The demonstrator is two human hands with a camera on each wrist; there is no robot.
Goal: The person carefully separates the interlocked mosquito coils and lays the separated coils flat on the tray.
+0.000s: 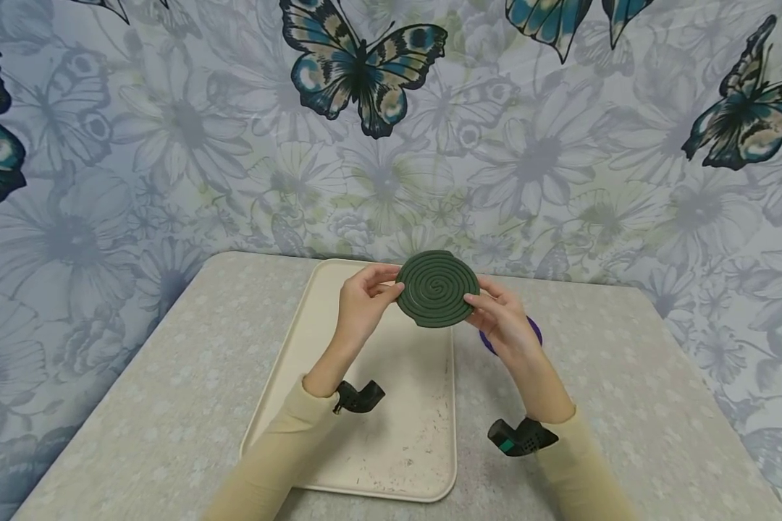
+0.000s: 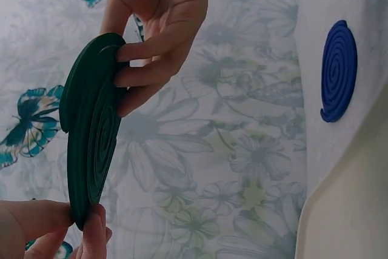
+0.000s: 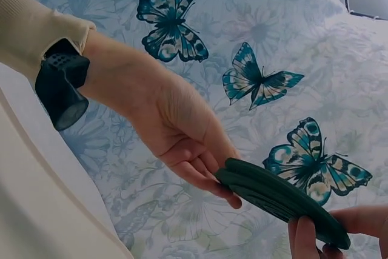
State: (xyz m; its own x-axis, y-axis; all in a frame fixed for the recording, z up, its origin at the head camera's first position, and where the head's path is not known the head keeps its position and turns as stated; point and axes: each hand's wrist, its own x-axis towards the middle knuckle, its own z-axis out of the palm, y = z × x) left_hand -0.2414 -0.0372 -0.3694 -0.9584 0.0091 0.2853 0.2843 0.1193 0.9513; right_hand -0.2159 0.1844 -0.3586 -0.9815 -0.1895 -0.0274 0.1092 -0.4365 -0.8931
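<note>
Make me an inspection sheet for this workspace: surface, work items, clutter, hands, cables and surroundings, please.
Surface: pale patterned table bearing a cream tray.
Work items: green spiral disc held up off the table; blue-purple spiral disc lying on the table beside the tray.
Clutter: small dark specks on the tray, mostly toward its near end.
Hands: left hand pinches the green disc's left edge; right hand pinches its right edge.
Cables: nothing seen.
Surroundings: backdrop printed with butterflies and flowers behind the table.
</note>
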